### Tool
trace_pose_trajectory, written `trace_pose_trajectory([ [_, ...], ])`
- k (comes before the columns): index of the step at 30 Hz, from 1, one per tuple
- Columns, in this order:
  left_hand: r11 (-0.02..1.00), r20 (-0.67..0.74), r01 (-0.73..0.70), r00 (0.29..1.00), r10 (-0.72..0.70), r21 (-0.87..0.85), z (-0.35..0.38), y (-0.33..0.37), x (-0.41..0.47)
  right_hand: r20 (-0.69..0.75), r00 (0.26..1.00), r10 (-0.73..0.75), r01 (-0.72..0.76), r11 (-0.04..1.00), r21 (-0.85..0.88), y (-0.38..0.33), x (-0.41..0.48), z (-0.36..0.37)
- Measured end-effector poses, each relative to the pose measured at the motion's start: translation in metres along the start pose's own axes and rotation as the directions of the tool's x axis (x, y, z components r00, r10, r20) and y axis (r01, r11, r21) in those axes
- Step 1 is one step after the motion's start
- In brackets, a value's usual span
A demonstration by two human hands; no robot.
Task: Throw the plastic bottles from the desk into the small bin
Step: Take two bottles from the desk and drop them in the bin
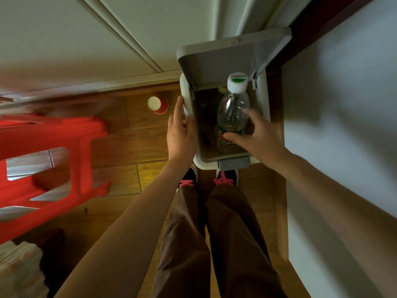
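A clear plastic bottle (233, 108) with a white and green cap is held over the open mouth of the small grey bin (263, 100). My right hand (257, 135) grips the bottle's lower part, near its green label. The bin's lid (225, 61) stands raised at the far side. My left hand (180, 130) rests flat against the bin's left rim, fingers stretched out. The bin's inside is dark; something lies at its bottom, too dim to name.
A red paper cup (158, 104) stands on the wooden floor left of the bin. A red plastic stool (49, 160) fills the left side. A white surface (343, 125) runs along the right. My shoes (226, 178) are at the bin's pedal (234, 164).
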State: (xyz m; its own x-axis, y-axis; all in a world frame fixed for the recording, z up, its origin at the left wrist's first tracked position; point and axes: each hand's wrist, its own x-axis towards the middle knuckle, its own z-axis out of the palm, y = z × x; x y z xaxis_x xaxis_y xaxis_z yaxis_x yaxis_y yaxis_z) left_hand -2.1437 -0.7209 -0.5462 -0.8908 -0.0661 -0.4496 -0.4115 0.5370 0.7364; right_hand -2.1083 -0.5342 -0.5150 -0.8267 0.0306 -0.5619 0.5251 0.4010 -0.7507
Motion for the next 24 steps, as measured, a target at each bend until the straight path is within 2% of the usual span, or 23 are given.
trace_pose_trajectory([
  [4,1.0,0.001,-0.019,1.0,0.019,-0.022,0.003,-0.007,0.001,0.085,0.996,0.041,-0.027,0.987,-0.156,0.006,0.021,0.006],
  [8,0.996,-0.028,-0.008,1.0,0.006,-0.093,0.003,-0.01,0.002,0.136,0.986,0.098,-0.065,0.971,-0.232,0.011,0.043,0.017],
  [17,0.988,-0.029,-0.034,0.999,0.03,-0.149,0.003,-0.016,0.004,0.245,0.945,0.215,-0.162,0.962,-0.217,0.03,0.073,0.037],
  [24,0.985,-0.009,-0.035,0.999,0.034,-0.17,0.002,-0.016,0.005,0.191,0.952,0.239,-0.212,0.965,-0.152,0.034,0.073,0.036],
])
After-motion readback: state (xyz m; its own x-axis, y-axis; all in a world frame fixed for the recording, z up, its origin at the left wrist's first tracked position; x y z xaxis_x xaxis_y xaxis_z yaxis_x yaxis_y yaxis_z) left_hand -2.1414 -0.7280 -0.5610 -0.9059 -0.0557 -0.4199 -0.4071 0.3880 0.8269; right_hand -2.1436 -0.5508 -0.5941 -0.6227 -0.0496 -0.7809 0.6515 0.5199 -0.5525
